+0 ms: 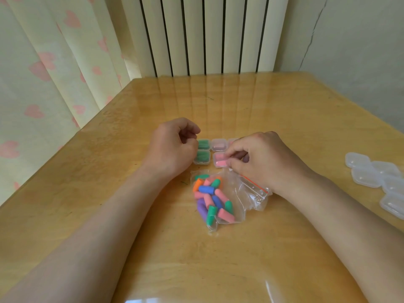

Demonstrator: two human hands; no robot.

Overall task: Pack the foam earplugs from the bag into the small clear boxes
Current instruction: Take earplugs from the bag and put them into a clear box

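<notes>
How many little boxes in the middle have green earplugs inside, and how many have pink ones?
Green boxes: 2
Pink boxes: 3 (one is mostly hidden under the right hand)
Total: 5

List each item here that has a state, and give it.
bag, lying down, partly full
green boxes, filled, lids shut
far pink box, filled, lid shut
near pink box, filled, lid unclear
spare boxes, empty, shut
left hand, fingers curled, nothing seen inside
right hand, pinching near pink box
</notes>
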